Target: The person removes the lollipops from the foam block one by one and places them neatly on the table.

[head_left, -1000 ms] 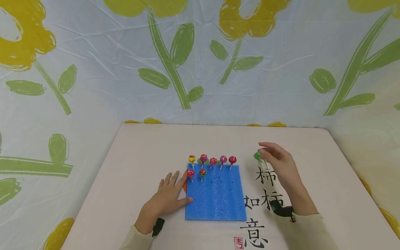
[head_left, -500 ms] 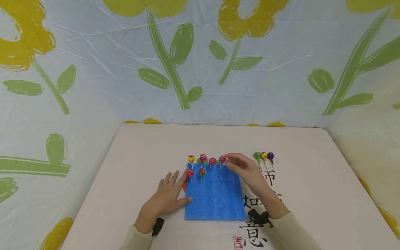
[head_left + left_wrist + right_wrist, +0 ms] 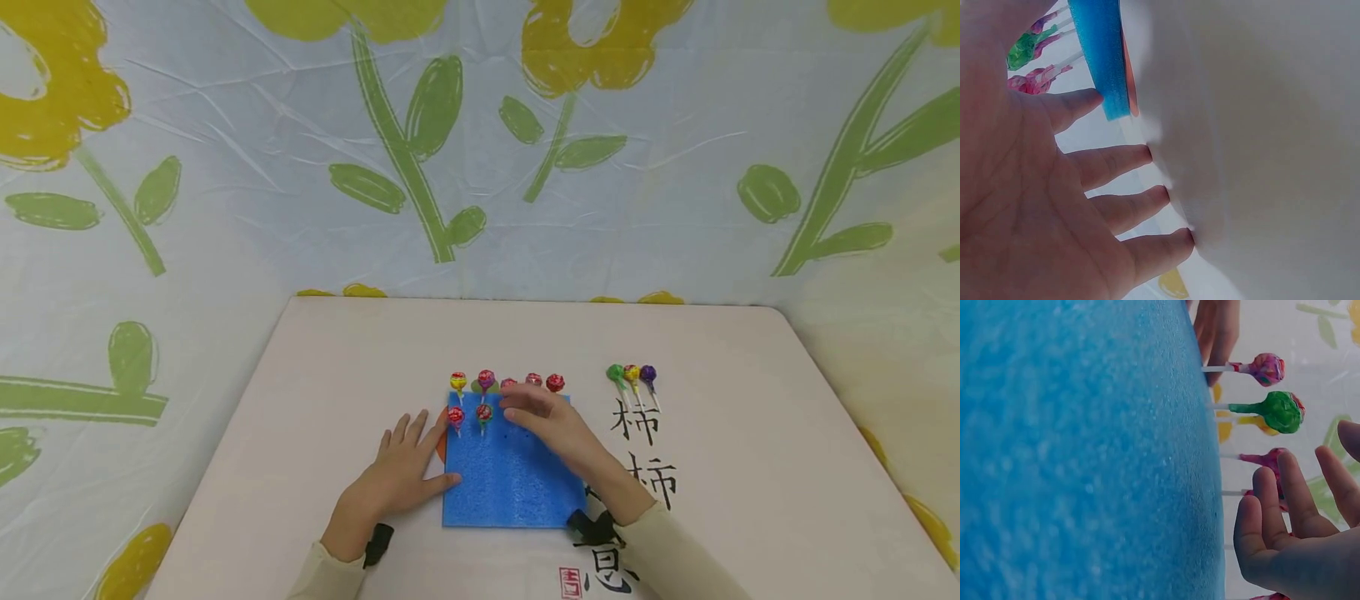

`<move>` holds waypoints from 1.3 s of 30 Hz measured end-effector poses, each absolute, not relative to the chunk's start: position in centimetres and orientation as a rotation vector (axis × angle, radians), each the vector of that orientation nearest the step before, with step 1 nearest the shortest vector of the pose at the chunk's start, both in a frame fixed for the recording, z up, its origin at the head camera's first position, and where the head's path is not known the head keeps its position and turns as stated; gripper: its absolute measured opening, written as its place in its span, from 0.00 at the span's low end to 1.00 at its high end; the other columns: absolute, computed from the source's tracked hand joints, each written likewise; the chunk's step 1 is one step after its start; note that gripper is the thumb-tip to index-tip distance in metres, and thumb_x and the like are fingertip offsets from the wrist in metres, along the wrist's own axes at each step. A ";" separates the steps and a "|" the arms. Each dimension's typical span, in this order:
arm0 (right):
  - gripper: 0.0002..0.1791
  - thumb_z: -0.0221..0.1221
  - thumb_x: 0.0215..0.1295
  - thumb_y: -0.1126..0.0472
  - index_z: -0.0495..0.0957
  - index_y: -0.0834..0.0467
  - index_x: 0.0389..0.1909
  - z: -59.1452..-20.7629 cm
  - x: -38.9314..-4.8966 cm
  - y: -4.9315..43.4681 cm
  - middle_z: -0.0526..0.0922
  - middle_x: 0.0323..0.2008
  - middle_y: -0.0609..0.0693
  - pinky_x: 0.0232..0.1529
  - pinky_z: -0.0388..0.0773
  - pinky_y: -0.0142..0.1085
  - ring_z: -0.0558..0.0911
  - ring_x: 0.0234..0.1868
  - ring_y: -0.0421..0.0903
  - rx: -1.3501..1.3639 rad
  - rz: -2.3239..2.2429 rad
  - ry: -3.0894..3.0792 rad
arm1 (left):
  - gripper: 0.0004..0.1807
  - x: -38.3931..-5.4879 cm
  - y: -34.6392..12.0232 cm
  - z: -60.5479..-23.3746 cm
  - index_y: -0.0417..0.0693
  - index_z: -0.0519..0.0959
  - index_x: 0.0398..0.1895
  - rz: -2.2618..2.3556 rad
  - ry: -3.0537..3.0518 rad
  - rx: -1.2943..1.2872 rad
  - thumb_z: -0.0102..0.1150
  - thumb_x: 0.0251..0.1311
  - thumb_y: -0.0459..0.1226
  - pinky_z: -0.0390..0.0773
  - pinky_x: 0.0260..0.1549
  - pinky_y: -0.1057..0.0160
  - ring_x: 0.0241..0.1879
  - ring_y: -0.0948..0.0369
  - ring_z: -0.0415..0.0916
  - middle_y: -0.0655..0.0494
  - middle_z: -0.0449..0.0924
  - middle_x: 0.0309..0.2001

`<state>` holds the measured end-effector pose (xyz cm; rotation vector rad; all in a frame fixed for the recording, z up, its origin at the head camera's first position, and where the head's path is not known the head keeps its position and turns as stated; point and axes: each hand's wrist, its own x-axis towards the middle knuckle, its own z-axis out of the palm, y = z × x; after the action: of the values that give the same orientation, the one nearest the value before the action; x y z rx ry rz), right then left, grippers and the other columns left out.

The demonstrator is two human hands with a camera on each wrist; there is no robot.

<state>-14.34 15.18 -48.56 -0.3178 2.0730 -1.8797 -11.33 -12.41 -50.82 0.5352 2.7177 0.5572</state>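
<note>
A blue foam board [image 3: 502,492] lies on the table with lollipops standing in it. Five form the back row, from a yellow one [image 3: 458,381] to a red one [image 3: 555,382]; a red one [image 3: 455,416] and a red-green one [image 3: 484,412] stand in front. My left hand [image 3: 405,471] is spread flat at the board's left side, its thumb over the board and a fingertip [image 3: 1094,97] against the edge. Above the board, right of the red-green lollipop, hovers my right hand [image 3: 551,427], fingers loosely bent and apart. Nothing shows between them in the right wrist view.
To the right of the board lie three loose lollipops: green [image 3: 616,373], yellow [image 3: 632,372] and purple [image 3: 648,374]. Black brush characters [image 3: 637,423] mark the tabletop. A flower-printed cloth [image 3: 300,225] hangs behind and beside the table.
My right hand has moved left from the loose lollipops, past the right end of the back row, to above the board near the red-green lollipop. My left hand has stayed put.
</note>
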 end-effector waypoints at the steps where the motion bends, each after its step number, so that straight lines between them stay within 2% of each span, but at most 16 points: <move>1: 0.25 0.60 0.73 0.56 0.73 0.63 0.66 -48.6 -14.4 15.0 0.77 0.60 0.62 0.63 0.70 0.51 0.76 0.61 0.55 -0.314 -1.871 2.062 | 0.50 -11.3 -12.4 -50.9 0.51 0.53 0.80 0.558 2.719 0.536 0.58 0.62 0.64 0.44 0.67 0.30 0.75 0.35 0.40 0.39 0.48 0.78; 8: 0.25 0.61 0.72 0.57 0.74 0.59 0.66 -48.8 -14.7 14.0 0.78 0.61 0.54 0.62 0.70 0.53 0.77 0.61 0.52 -0.301 -1.828 2.009 | 0.50 -11.3 -12.6 -51.0 0.52 0.53 0.80 0.551 2.727 0.538 0.57 0.62 0.64 0.45 0.67 0.30 0.75 0.35 0.41 0.39 0.48 0.77; 29: 0.22 0.63 0.69 0.60 0.77 0.62 0.61 -49.0 -14.9 12.9 0.78 0.58 0.52 0.54 0.71 0.43 0.76 0.55 0.52 -0.277 -1.813 2.033 | 0.50 -11.3 -12.6 -50.8 0.51 0.53 0.80 0.554 2.739 0.560 0.58 0.62 0.64 0.46 0.66 0.29 0.75 0.34 0.41 0.38 0.49 0.77; 39: 0.21 0.63 0.69 0.59 0.78 0.59 0.61 -49.2 -15.0 13.1 0.78 0.58 0.52 0.56 0.70 0.46 0.75 0.58 0.52 -0.259 -1.829 2.048 | 0.50 -11.3 -12.5 -50.9 0.51 0.54 0.80 0.564 2.734 0.559 0.57 0.62 0.64 0.46 0.66 0.29 0.75 0.34 0.41 0.38 0.49 0.77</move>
<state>-15.03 13.14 -49.17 -0.2589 2.0477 -1.8291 -11.34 -12.51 -50.89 0.5586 2.7339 0.5641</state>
